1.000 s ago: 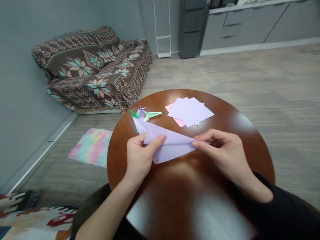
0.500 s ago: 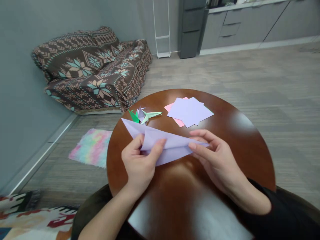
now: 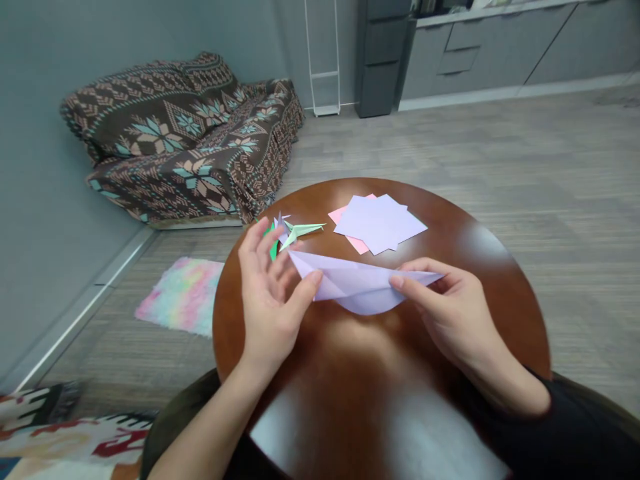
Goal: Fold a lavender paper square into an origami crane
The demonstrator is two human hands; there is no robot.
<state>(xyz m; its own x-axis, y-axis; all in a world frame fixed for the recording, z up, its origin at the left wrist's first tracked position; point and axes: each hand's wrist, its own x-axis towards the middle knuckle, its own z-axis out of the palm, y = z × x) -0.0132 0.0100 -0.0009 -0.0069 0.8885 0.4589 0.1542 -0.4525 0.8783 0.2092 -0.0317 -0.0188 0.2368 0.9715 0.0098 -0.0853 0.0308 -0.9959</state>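
A folded sheet of light purple origami paper [image 3: 363, 285] is held above the round table, its lower flap bulging downward. My right hand [image 3: 453, 310] pinches its right end, thumb in front and fingers behind. My left hand [image 3: 273, 300] is open at the left end, fingers spread and thumb touching the paper's front. Beyond the left fingers sit small folded paper cranes: a pale green one [image 3: 303, 230], a purple one [image 3: 281, 227] and a green one [image 3: 273, 250], the green one partly hidden by my fingers.
A fanned stack of purple and pink paper squares [image 3: 380, 223] lies at the back of the brown round table [image 3: 480, 267]. Past it stand a sofa [image 3: 200, 140] under a patterned cover, a fluffy pastel rug [image 3: 183, 297] and grey cabinets [image 3: 480, 53].
My left fingers have let go of the folded edge and spread apart. The purple paper has shifted right and turned, its left part now narrower; my right hand moved slightly right with it.
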